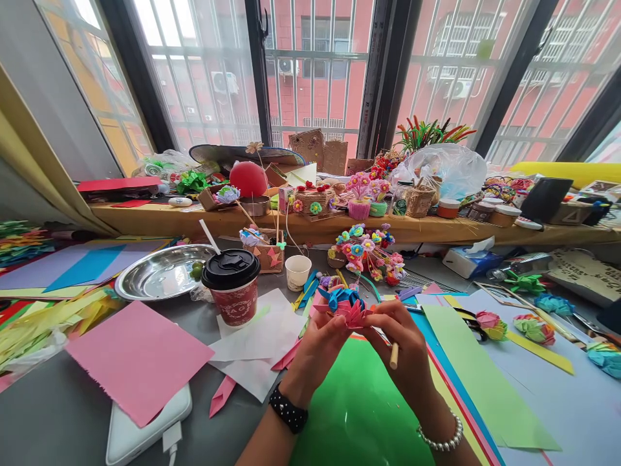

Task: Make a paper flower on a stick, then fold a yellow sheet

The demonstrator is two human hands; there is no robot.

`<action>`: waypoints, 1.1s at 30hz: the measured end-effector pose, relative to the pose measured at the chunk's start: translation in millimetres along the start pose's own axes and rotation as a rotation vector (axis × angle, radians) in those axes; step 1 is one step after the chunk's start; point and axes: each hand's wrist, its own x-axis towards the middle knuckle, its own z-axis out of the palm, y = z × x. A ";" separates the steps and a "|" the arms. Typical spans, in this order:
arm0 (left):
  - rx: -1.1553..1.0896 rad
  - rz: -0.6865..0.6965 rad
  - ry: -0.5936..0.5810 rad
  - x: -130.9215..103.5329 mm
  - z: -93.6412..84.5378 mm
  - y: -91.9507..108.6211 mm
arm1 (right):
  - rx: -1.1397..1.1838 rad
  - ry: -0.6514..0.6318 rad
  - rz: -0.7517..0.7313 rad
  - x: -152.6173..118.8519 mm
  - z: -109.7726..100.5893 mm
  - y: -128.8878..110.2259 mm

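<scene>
A folded paper flower (pixel 354 316), pink on the outside with blue petals in its middle, is held up over a green glossy surface (pixel 359 401). My left hand (pixel 315 349) is closed around its left side, thumb on the pink petals. From the right, my right hand (pixel 402 343) reaches its fingertips to the flower's edge. A thin wooden stick (pixel 394 357) pokes out between the fingers of that hand; its other end is hidden. Folded pink paper pieces (pixel 223 395) and white paper sheets (pixel 262 343) lie left of my left hand.
A lidded cup (pixel 237 301) with a straw stands left, beside a metal tray (pixel 145 278) and a paper cup (pixel 297 272). Pink paper (pixel 140 359) covers part of a white power bank (pixel 145 427). Scissors (pixel 473 323) and paper flowers (pixel 533 329) lie right; crafts crowd the sill (pixel 194 223).
</scene>
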 end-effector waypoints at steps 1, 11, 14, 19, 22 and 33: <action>0.002 0.005 0.006 0.4 -0.5 0.9 | 0.001 -0.013 0.009 -0.3 0.9 1.0; -0.131 -0.001 0.164 4.4 -0.7 13.4 | 0.103 -0.178 0.233 -4.9 -2.9 14.1; -0.225 -0.003 0.198 6.7 -2.4 16.8 | 0.062 -0.181 0.338 -6.0 0.7 19.8; -0.315 -0.025 0.243 9.7 -5.5 16.7 | 0.004 -0.150 0.354 -7.3 1.5 22.3; -0.318 -0.030 0.287 9.6 -3.5 15.1 | 0.041 -0.102 0.211 -6.3 -2.9 20.4; -0.304 -0.130 0.222 7.0 -5.6 5.3 | 0.070 -0.136 0.112 -2.7 -1.0 10.9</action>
